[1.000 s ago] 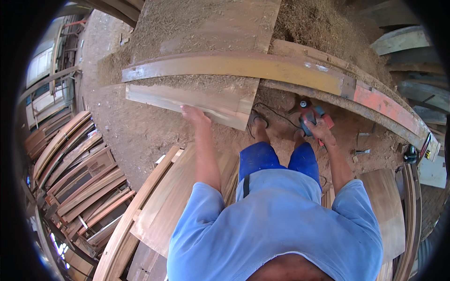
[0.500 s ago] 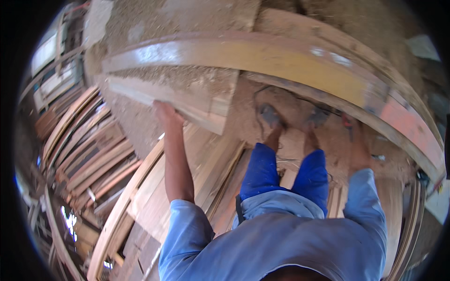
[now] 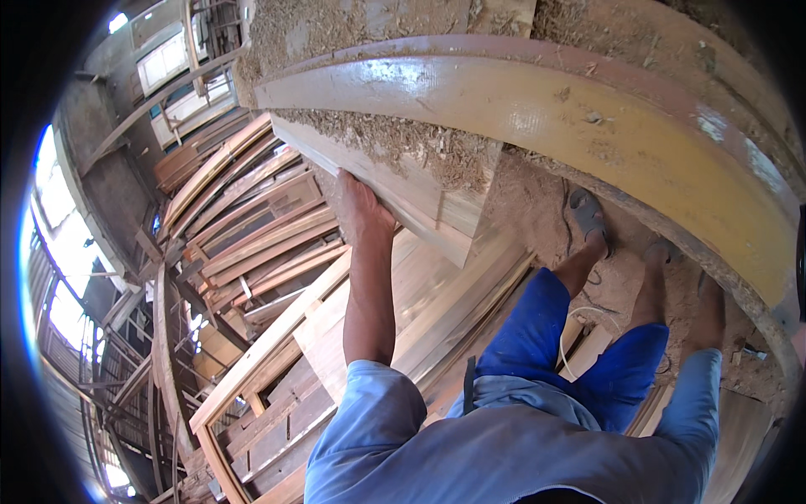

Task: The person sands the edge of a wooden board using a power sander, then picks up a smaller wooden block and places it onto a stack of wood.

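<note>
At the near edge of a pale wooden board [image 3: 403, 181], my left hand [image 3: 363, 206] is closed on its rim, with most fingers hidden against or behind the wood. Sawdust and shavings cover part of that board's top. It lies beside a long curved-looking yellow and grey beam [image 3: 537, 97], whose straight line bends in the lens. My right hand [image 3: 710, 290] hangs low near the beam's close edge, past my right knee. Its fingers are in shadow and cut off by the beam, so what it holds cannot be made out.
Stacked planks [image 3: 260, 223] fill the left side, near a wooden frame [image 3: 269, 353]. Wide boards [image 3: 437, 294] lie beside my legs. My sandalled foot [image 3: 588, 214] stands on the dusty floor, with a cable [image 3: 575, 336] close by.
The view has swung, so the scene sits further right and the stacked planks show more. My left hand stays on the board's edge. The red object by my right hand is no longer visible.
</note>
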The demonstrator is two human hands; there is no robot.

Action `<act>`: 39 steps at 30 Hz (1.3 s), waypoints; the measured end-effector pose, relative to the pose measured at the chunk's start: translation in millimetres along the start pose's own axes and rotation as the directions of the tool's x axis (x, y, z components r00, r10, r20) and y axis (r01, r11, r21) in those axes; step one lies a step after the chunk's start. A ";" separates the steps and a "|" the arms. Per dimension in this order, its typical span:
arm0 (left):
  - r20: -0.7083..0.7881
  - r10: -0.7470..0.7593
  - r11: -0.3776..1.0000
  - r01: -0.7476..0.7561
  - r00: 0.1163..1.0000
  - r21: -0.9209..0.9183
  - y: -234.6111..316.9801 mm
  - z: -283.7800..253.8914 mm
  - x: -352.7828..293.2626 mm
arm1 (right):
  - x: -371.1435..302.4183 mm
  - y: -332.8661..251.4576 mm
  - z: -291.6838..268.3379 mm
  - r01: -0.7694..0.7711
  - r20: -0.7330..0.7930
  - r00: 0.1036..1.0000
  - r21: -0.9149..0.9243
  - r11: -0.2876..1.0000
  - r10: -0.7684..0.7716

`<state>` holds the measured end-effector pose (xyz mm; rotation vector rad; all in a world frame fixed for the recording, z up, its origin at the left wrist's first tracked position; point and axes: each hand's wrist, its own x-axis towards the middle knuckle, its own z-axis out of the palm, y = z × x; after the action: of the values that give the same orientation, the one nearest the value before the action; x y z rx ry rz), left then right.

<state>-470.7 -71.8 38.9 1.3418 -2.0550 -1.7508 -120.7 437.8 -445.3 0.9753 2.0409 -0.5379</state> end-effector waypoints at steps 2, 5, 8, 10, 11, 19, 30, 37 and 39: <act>-0.015 0.026 0.999 -0.025 1.000 0.046 -1.2 0.4 6.9 | -10.4 4.2 -9.6 0.003 -0.019 1.000 0.014 1.000 -0.003; -0.008 0.044 0.999 -0.044 0.999 -0.009 -8.3 -19.9 15.6 | -37.4 -9.8 -26.6 0.080 -0.027 0.996 0.036 0.996 -0.079; -0.138 -0.087 0.996 0.087 0.987 -0.010 5.6 6.5 -12.7 | -77.1 -2.1 -41.5 0.147 -0.034 0.989 0.054 0.988 -0.145; -0.158 -0.025 0.998 0.035 0.987 0.061 1.7 3.1 -7.0 | -104.6 1.7 -46.5 0.227 -0.042 0.974 0.090 0.970 -0.224; -0.153 0.011 0.995 0.003 0.988 0.095 -2.4 8.4 -0.9 | -116.6 11.4 -41.7 0.279 -0.056 0.960 0.128 0.952 -0.274; -0.064 -0.031 0.954 0.010 0.997 -0.300 -37.8 19.4 -1.8 | -249.6 -14.5 -105.5 0.413 -0.038 0.898 0.414 0.811 -0.438; 0.941 -0.103 0.960 -0.215 0.323 0.179 -156.0 -48.1 -202.5 | -351.8 -145.5 -249.7 0.348 0.176 0.899 0.271 0.898 -0.401; 0.234 -0.036 0.965 -0.027 0.972 0.261 -221.5 -172.6 -109.5 | -388.8 -261.2 -301.3 0.649 0.114 0.742 0.123 0.750 -0.661; 0.017 -0.250 0.950 0.248 0.968 -0.189 -280.0 -267.1 -94.0 | -420.9 -287.9 -288.3 0.742 0.109 0.623 0.230 0.630 -0.774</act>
<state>-105.4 -185.0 -71.9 1.6000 -1.7222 -1.9791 -321.7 257.8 74.7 0.0433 2.1839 -1.2178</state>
